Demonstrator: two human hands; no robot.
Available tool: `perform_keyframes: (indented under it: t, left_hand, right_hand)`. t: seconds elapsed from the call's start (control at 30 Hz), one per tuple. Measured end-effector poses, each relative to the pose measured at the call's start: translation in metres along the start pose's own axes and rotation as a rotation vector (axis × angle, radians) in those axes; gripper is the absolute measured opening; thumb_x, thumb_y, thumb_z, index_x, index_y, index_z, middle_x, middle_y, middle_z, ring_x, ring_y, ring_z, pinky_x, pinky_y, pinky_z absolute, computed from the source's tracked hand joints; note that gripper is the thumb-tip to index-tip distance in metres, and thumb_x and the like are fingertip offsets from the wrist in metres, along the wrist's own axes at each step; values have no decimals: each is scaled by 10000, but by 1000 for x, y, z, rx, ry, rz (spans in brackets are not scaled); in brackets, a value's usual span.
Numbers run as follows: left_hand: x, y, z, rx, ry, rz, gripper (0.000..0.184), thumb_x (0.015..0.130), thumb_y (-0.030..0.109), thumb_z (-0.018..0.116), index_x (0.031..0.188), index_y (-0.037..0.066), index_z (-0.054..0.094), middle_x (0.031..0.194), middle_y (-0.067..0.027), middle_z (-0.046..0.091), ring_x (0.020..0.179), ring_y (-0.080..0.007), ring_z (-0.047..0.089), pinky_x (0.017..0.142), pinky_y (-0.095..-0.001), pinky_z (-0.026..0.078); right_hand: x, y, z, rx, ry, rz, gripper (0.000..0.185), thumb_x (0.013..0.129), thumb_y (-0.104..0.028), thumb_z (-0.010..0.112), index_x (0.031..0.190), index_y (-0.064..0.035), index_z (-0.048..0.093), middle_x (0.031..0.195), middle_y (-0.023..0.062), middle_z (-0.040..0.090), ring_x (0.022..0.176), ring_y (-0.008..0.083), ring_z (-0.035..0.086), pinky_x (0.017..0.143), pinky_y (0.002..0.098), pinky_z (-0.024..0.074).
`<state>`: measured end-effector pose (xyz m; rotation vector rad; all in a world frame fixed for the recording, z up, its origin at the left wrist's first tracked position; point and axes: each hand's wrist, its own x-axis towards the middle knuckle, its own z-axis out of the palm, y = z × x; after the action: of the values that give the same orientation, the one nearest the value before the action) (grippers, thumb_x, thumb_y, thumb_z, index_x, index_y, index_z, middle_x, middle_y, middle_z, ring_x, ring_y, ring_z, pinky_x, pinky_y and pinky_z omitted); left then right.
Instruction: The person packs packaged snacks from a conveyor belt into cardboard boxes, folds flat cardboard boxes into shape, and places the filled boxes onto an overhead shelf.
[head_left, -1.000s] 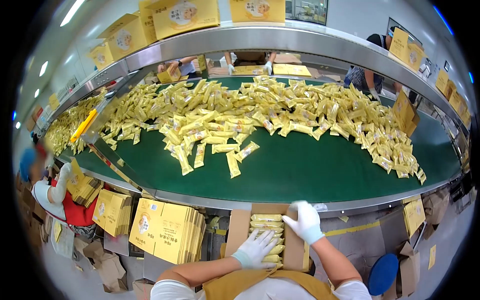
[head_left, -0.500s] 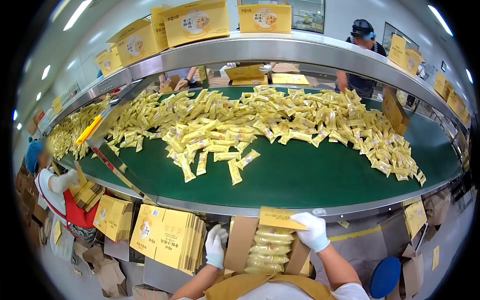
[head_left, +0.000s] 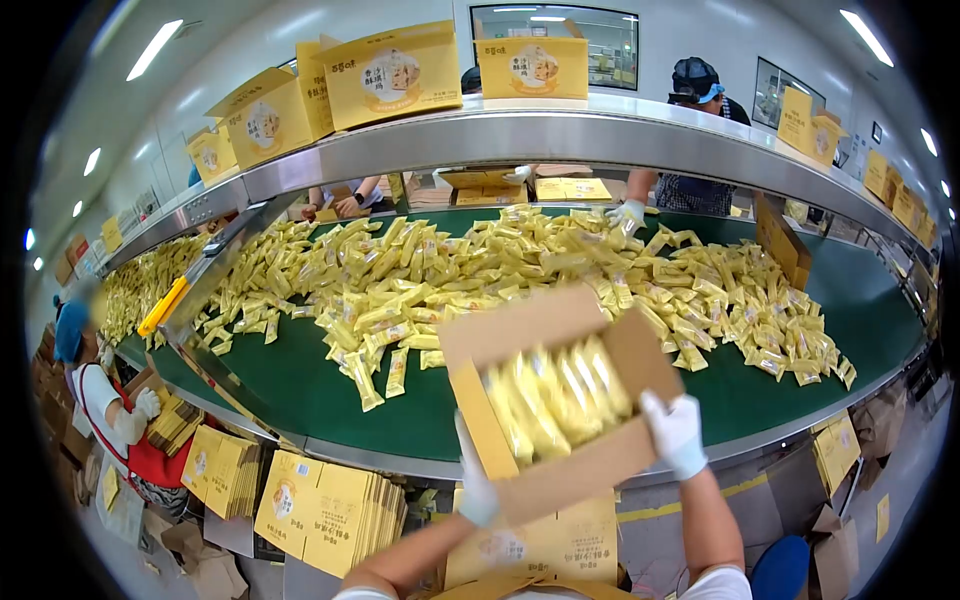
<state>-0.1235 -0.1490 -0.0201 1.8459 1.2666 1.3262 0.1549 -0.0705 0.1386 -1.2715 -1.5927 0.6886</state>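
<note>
An open cardboard box point(head_left: 575, 468), filled with a row of yellow wrapped packets point(head_left: 548, 400), is held tilted over the near part of the green belt point(head_left: 330, 400). My left hand point(head_left: 478, 478), white-gloved, is closed on the box's left side, its fingers partly hidden. At the right side my right hand point(head_left: 676, 432), also gloved, grips the box wall. Flaps stand open around the packets. Below the box, a flat yellow carton point(head_left: 540, 545) lies close to my body. Many loose packets point(head_left: 400, 260) are heaped on the belt beyond.
A metal shelf point(head_left: 400, 145) with yellow boxes point(head_left: 393, 75) spans above the belt. Stacks of folded cartons point(head_left: 325, 510) stand at the near left. A co-worker point(head_left: 110, 410) is at the left; another person point(head_left: 700, 140) reaches in from the far side. A blue stool point(head_left: 780, 568) stands lower right.
The box has risen from near my body to over the belt, turned and tilted. My left hand, earlier off the box, now holds it. The far person's gloved hand has reached the packets.
</note>
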Motion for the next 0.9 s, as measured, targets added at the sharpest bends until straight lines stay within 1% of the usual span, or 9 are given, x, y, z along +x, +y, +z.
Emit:
perform_keyframes:
  t: [0.13, 0.2, 0.4, 0.5, 0.57, 0.63, 0.73, 0.87, 0.9]
  left_hand:
    - [177, 52, -77, 267, 247, 379, 643, 950, 297, 671, 1486, 54, 411, 1379, -139, 558, 1291, -286, 523, 1118, -440, 407]
    - [293, -4, -121, 261, 325, 306, 381, 1031, 101, 497, 1397, -2, 495, 1362, -156, 579, 1265, -270, 538, 1094, -405, 425]
    - [473, 157, -163, -209, 436, 552, 845, 987, 537, 572, 1512, -78, 327, 1457, -238, 501, 1339, -314, 475, 1116, -348, 369]
    - [488, 172, -158, -107, 482, 443, 536, 1004, 423, 534, 1265, -45, 563, 1130, -190, 668, 987, -283, 640, 858, -352, 505]
    - [499, 177, -165, 66, 436, 243, 389, 1010, 297, 501, 1098, -41, 673, 910, -142, 761, 733, -225, 721, 696, -344, 573]
    - [540, 159, -189, 264, 343, 67, 328, 973, 231, 521, 1041, -38, 696, 862, -134, 761, 588, -197, 689, 645, -342, 562]
    - [523, 175, -170, 155, 387, 47, 328, 949, 262, 561, 1023, -26, 702, 836, -128, 761, 568, -211, 681, 611, -359, 560]
    - [473, 139, -145, 649, 542, 497, 592, 887, 330, 670, 1379, 13, 573, 1467, -248, 514, 1381, -218, 494, 1129, -266, 378]
    - [448, 119, -138, 581, 368, 515, 630, 934, 362, 658, 1451, 49, 482, 1469, -181, 510, 1322, -237, 525, 1097, -333, 426]
  right_hand:
    - [103, -38, -15, 826, -22, -243, 542, 1094, -306, 321, 1480, 56, 440, 1522, 128, 482, 1420, 241, 428, 1196, 391, 297]
    - [179, -80, -16, 816, -79, -659, 529, 1103, -322, 338, 1480, 39, 425, 1478, 110, 516, 1390, 217, 446, 1185, 390, 295]
    - [341, -160, -20, 416, 250, -862, 543, 1048, -329, 504, 1479, -4, 439, 1468, 135, 515, 1346, 270, 486, 1116, 417, 392]
    - [404, -156, -10, 357, 371, -726, 651, 950, -399, 590, 1496, -77, 439, 1045, 222, 697, 1012, 346, 661, 883, 421, 497]
    - [465, -125, -14, -179, 630, -1056, 670, 952, -360, 599, 1526, -85, 392, 978, 224, 693, 930, 336, 681, 822, 404, 511]
    - [377, -155, 6, -447, 443, -609, 654, 940, -320, 615, 1500, -54, 407, 891, 228, 684, 831, 361, 687, 759, 414, 533]
    - [364, -163, 9, -575, 403, -613, 627, 917, -306, 637, 1450, -34, 450, 826, 229, 672, 769, 406, 671, 749, 453, 541]
    - [363, -114, 2, -930, 542, -885, 686, 864, -400, 700, 1460, -133, 491, 1329, 273, 581, 1279, 377, 526, 1063, 429, 415]
    - [349, -97, 4, -972, 561, -1006, 533, 1003, -334, 572, 1430, -26, 493, 1390, 177, 569, 1282, 323, 529, 1112, 420, 399]
